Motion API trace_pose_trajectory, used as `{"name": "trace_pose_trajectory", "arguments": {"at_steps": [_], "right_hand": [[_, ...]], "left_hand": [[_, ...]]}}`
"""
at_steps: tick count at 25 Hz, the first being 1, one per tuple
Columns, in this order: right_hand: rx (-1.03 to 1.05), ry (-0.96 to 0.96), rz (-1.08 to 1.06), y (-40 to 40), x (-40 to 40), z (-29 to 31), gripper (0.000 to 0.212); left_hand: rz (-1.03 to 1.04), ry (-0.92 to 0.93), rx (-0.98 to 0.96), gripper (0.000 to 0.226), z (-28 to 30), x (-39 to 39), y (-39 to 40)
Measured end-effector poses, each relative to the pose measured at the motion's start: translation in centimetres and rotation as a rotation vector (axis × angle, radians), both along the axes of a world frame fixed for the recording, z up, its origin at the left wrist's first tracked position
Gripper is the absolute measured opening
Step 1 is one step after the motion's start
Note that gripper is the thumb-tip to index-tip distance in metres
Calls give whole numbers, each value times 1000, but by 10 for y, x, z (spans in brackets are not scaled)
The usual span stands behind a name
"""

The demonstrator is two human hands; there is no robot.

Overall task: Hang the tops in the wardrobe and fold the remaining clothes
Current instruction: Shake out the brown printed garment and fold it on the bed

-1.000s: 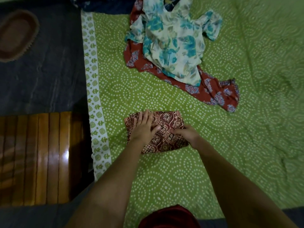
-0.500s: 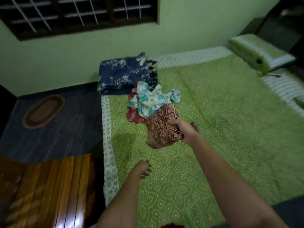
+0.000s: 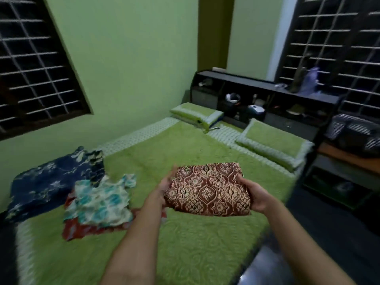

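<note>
Changed since half a second ago: the folded maroon garment [image 3: 207, 190], then gripped by the right hand alone with the left hand idle near the bed, is now carried between both hands, raised above the bedspread; the view has swung toward the head of the bed.

Item 1. Folded maroon garment: rectangular bundle, cream medallion print, held roughly level in mid-air, clear of the green bedspread [image 3: 185, 243].

Item 2. Left hand [image 3: 164, 187]: at the bundle's left edge, mostly hidden behind it; fingers look fairly straight and lie against the cloth. Blur hides the exact contact.

Item 3. Right hand [image 3: 255, 196]: at the bundle's right edge, fingers curled under the cloth, thumb on top, gripping it.

Item 4. Loose pile, left of the hands and lying on the bedspread: white-and-teal floral top [image 3: 100, 200] crumpled over a red patterned garment [image 3: 82, 231].

Item 5. Navy floral cloth [image 3: 51, 182]: behind the pile, at the bed's far-left corner.

Item 6. Two green pillows [image 3: 271, 140] at the head of the bed, well apart from the hands.

Item 7. Dark headboard shelf [image 3: 267, 93] behind the pillows, holding small objects too blurred to identify.

Item 8. Barred windows [image 3: 35, 64] on the green walls.
</note>
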State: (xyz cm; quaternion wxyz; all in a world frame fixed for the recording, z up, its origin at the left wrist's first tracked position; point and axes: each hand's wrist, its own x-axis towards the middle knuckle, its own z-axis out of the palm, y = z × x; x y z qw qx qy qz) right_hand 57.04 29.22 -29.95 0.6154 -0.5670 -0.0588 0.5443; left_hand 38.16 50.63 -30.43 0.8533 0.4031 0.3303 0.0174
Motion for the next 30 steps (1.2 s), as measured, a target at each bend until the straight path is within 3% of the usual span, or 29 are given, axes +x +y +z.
{"name": "trace_pose_trajectory", "arguments": {"at_steps": [2,5,7,9,13,16,18,22,26,30], "right_hand": [[-66,-18,-84,-54,46,-2,50],[-155,-89,-147,-131,116,-2,49],[-181,-156,-199,-173,150,2,46],[-158,-201,-316,-210,185,4,32],[-122,-231,-548,-269,259,-9,34],[-163,-312,-687,-298,319,-21,27],[-229,-460,-776,-310,371,-29,25],[-560,-697,-944,-330,471,-19,30],[-844,-766,-1136,-358,553,18,32],[-1162,-821,-1257,-411,615,27,33]], "left_hand": [[-204,126,152,85,0,69,-45],[-385,216,323,37,1,169,-112],[-452,217,350,22,0,229,-146],[-536,192,367,20,3,284,-179],[-634,130,410,28,4,394,-230],[-653,109,547,31,-5,482,-258],[-641,65,737,36,-16,553,-276],[-691,-45,1267,39,-4,691,-317],[-729,-209,1527,46,39,804,-375],[-714,-309,1626,41,56,884,-448]]}}
